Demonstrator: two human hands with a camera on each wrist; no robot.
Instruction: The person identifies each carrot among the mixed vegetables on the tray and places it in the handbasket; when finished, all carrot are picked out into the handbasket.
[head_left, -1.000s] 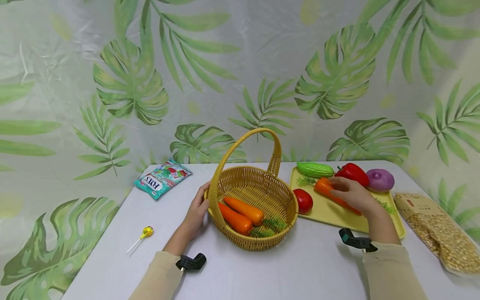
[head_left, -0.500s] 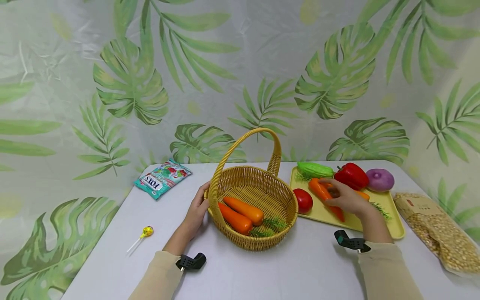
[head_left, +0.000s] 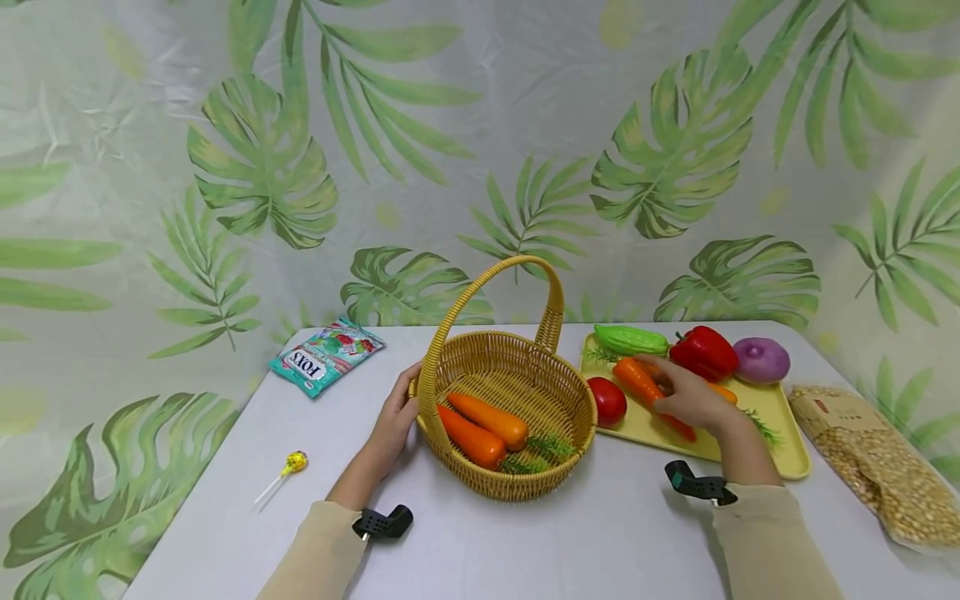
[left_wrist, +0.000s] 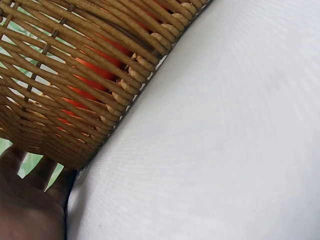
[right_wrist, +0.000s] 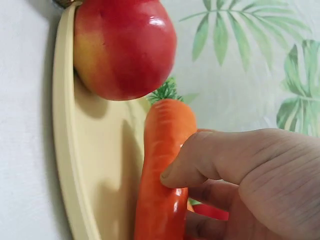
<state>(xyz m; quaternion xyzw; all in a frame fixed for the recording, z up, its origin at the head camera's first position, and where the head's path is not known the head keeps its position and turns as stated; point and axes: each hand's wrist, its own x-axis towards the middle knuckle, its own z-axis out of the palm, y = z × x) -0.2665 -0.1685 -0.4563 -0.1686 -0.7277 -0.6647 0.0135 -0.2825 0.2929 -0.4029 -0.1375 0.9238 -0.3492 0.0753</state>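
My left hand [head_left: 392, 425] rests against the outer left wall of a wicker basket [head_left: 566, 467], beside the handle's base. In the left wrist view its fingers [left_wrist: 41, 172] run up to the basket's wall, their tips hidden behind it. Two carrots [head_left: 491, 421] with green tops lie inside the basket. Over a yellow tray [head_left: 795, 454], my right hand [head_left: 686, 396] pinches a carrot [right_wrist: 165, 150]. The thumb presses on its side and the other fingers are behind it. Another carrot [head_left: 723, 393] shows partly behind this hand.
On the tray also lie a red round fruit [head_left: 607, 402], a green bumpy gourd [head_left: 632, 339] and a red bell pepper [head_left: 705, 353]. A purple onion [head_left: 761, 360] sits at its back corner. Around stand a grain bag [head_left: 877, 467], a candy bag [head_left: 326, 358] and a lollipop [head_left: 295, 463].
My right hand has shifted left on the tray, and the carrot under its fingers has moved left and turned steeper. Another carrot has come into view behind the hand. The left hand stays put.
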